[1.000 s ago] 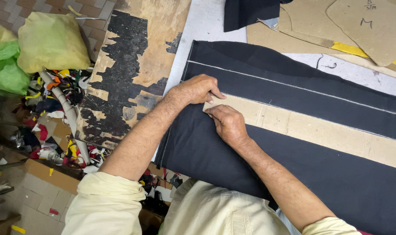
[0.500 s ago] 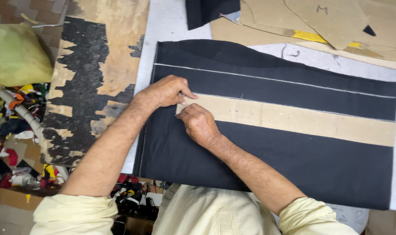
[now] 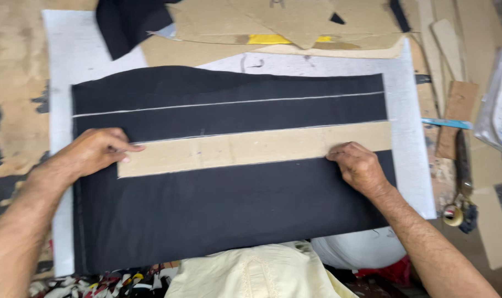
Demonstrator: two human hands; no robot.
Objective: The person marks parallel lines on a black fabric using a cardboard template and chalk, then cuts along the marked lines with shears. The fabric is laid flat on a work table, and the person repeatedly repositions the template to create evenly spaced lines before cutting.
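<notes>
A long cardboard strip (image 3: 251, 150) lies across dark cloth (image 3: 223, 215) at the table's centre. The left hand (image 3: 96, 152) presses its 9 o'clock end, the right hand (image 3: 358, 168) its 3 o'clock end, both flat and well apart. Cardboard patterns (image 3: 295, 25) sit at 12 o'clock, scissors (image 3: 462, 187) at 3 o'clock.

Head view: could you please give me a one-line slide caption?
Left hand and right hand press a long cardboard strip flat across chalk-lined black cloth.
</notes>
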